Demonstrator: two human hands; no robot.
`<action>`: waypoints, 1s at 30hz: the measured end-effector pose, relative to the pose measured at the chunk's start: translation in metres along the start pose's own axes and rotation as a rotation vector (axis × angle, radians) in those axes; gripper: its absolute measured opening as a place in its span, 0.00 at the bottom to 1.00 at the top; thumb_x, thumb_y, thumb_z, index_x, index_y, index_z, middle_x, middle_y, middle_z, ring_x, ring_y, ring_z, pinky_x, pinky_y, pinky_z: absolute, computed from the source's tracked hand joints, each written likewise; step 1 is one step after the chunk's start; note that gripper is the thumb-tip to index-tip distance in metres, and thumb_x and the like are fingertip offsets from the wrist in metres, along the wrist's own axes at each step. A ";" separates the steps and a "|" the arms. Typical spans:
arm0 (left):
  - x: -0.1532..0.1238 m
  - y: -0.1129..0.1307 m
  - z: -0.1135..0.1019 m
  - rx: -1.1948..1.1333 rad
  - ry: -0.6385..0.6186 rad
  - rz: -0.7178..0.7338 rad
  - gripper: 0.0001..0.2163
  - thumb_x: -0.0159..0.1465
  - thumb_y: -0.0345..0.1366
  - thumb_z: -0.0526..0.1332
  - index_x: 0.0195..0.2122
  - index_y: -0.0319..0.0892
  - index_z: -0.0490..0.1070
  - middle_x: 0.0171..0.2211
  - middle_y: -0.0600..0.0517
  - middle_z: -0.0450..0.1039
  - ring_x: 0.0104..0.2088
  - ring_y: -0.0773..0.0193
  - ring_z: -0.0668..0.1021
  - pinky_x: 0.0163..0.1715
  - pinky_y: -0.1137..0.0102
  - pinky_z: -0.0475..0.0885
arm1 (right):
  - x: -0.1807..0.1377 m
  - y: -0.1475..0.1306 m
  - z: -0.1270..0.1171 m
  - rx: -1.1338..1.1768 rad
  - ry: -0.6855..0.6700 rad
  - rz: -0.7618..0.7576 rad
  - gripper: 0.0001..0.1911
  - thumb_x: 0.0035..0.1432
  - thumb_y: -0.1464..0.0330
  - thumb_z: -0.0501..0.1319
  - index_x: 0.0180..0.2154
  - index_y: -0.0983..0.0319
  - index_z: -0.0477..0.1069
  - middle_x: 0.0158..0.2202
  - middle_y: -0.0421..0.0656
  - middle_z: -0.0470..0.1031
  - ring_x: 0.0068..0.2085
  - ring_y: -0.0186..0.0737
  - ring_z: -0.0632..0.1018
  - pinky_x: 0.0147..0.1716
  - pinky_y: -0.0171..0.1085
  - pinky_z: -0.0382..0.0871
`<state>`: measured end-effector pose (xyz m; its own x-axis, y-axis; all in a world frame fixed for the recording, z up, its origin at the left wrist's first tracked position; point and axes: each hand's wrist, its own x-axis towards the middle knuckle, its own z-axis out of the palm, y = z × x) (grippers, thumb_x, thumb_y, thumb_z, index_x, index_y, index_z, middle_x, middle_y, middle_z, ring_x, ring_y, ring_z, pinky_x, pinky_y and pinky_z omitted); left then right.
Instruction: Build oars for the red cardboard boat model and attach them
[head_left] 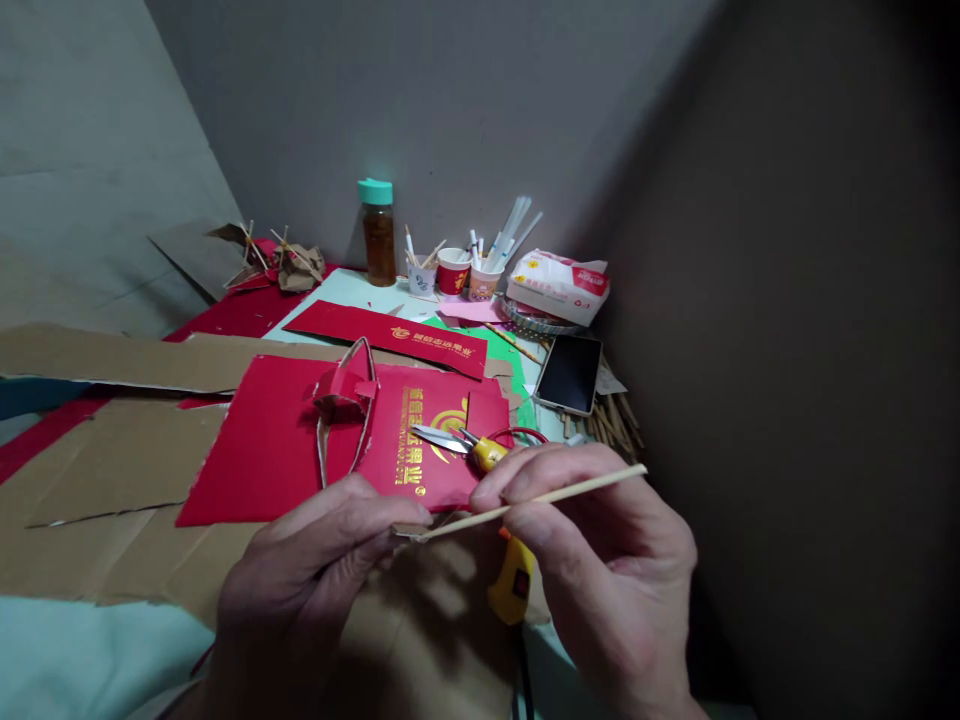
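Observation:
My right hand (600, 550) pinches a thin wooden stick (577, 487) between thumb and fingers, its far end pointing up to the right. The stick's other end meets a small piece of cardboard (410, 531) gripped by my left hand (315, 560); whether it goes into the piece or only touches it I cannot tell. Just beyond my hands lie scissors (446, 440) and a yellow-handled tool (489, 454) on red printed cardboard (270, 430). A folded red cardboard shape (345, 390) stands on that sheet. Under my right hand sits a yellow tool with a cord (513, 583).
Brown cardboard sheets (112, 450) cover the left side. At the back stand a bottle (379, 240), paper cups (453, 272) holding sticks, and a tissue pack (559, 287). A phone (570, 374) and several loose sticks (619, 425) are at the right, near the wall.

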<state>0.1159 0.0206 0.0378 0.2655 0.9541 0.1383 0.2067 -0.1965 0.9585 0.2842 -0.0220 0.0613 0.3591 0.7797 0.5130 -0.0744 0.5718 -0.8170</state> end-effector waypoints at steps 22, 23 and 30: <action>-0.007 0.003 0.010 -0.072 0.150 0.015 0.07 0.58 0.39 0.68 0.25 0.57 0.85 0.23 0.54 0.79 0.25 0.59 0.76 0.27 0.70 0.68 | -0.001 0.002 -0.001 -0.029 -0.012 0.016 0.10 0.55 0.82 0.67 0.33 0.61 0.81 0.29 0.37 0.81 0.32 0.34 0.83 0.32 0.31 0.79; -0.007 0.002 0.009 -0.059 0.155 0.014 0.07 0.59 0.39 0.68 0.25 0.57 0.85 0.23 0.54 0.79 0.25 0.59 0.76 0.28 0.70 0.69 | -0.001 0.002 -0.001 -0.029 -0.018 0.011 0.10 0.55 0.82 0.67 0.33 0.61 0.81 0.29 0.37 0.81 0.32 0.34 0.82 0.33 0.31 0.79; -0.005 -0.007 -0.004 0.119 0.028 0.164 0.09 0.62 0.34 0.65 0.31 0.54 0.85 0.26 0.56 0.82 0.27 0.61 0.80 0.28 0.72 0.72 | -0.001 -0.001 -0.003 -0.132 -0.062 0.001 0.09 0.58 0.81 0.67 0.34 0.61 0.79 0.30 0.38 0.80 0.33 0.36 0.82 0.35 0.35 0.79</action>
<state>0.1091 0.0181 0.0318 0.2791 0.9128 0.2981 0.2731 -0.3730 0.8867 0.2871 -0.0240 0.0603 0.3007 0.7968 0.5241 0.0502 0.5355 -0.8430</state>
